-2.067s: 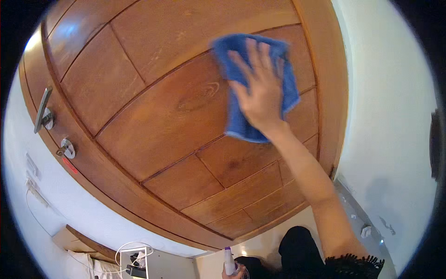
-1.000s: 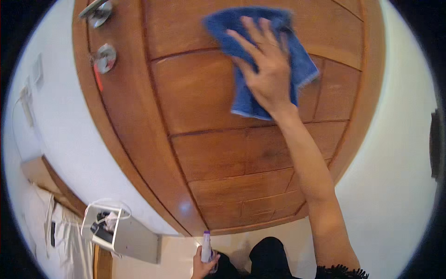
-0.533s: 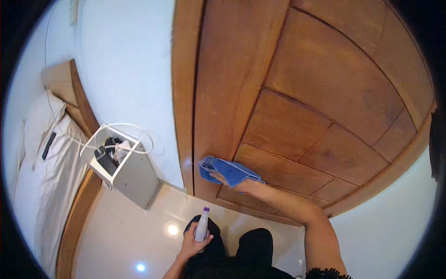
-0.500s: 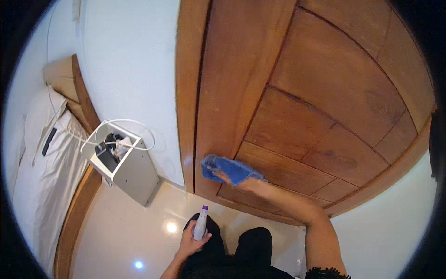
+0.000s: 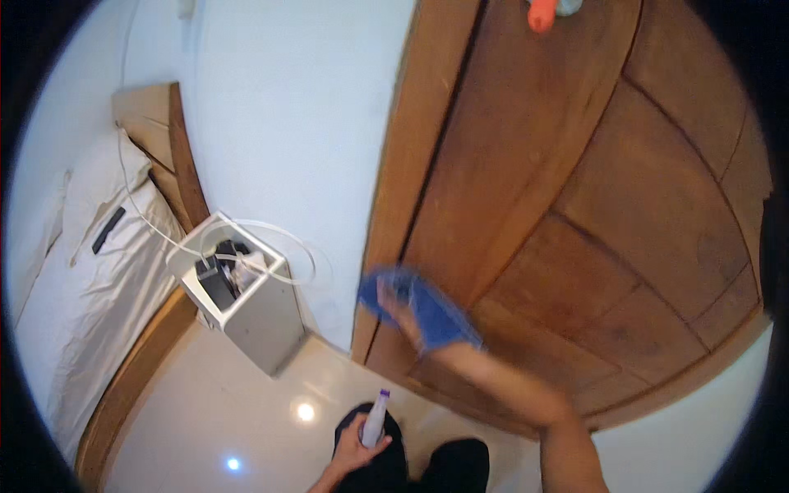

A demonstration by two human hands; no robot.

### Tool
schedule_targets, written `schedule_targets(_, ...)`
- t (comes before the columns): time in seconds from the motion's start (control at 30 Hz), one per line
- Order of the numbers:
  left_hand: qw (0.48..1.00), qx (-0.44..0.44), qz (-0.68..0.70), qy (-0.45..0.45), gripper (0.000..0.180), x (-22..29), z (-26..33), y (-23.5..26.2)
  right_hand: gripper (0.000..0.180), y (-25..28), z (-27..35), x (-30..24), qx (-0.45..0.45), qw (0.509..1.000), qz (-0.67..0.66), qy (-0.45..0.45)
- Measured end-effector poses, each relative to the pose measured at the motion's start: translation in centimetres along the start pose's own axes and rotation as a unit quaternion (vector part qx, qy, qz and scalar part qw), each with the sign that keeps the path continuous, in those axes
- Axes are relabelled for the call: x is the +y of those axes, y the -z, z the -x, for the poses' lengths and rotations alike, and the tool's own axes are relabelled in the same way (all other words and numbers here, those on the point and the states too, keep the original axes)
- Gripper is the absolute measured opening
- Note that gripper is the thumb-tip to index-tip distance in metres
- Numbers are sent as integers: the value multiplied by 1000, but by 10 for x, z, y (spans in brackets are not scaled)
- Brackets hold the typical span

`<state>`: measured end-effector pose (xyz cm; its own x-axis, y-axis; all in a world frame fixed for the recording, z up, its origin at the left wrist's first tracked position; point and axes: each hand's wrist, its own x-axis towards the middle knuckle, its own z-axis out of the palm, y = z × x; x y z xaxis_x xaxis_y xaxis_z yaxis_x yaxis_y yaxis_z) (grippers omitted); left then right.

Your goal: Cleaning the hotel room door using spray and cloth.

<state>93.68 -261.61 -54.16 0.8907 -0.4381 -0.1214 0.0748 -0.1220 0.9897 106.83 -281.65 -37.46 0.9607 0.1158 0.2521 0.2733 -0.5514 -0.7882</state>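
In the head view, the right hand [image 5: 408, 316] lies flat, fingers spread, under a blurred blue cleaning cloth [image 5: 427, 308] pressed low on the brown panelled wooden door [image 5: 575, 189]. Below the door, the left hand [image 5: 359, 444] is closed around a small white spray bottle [image 5: 375, 417] with a purple cap.

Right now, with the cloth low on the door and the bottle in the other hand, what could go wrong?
1. The right hand is motion-blurred as it presses the blue cloth near the door frame; fingers could catch the frame edge.
2. The left hand grips a white spray bottle over the glossy tiled floor; any drips might make it slippery.
3. Loose white cables loop from the white box beside the person; a foot could possibly snag them.
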Motion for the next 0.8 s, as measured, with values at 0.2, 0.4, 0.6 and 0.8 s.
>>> schedule_targets(0.2,993,24,109,-30,34,2,4,12,35,-55,58,54,-98,981,148,80)
schedule_targets(0.4,995,62,25,-79,38,6,6,17,34,12,40,18,-14,923,310,227)
schedule_targets(0.6,995,-18,52,-84,34,22,1,-9,46,184,34,-70,206,728,575,310)
schedule_targets(0.8,984,-110,120,-66,28,43,-5,-38,51,312,26,-230,446,632,531,346)
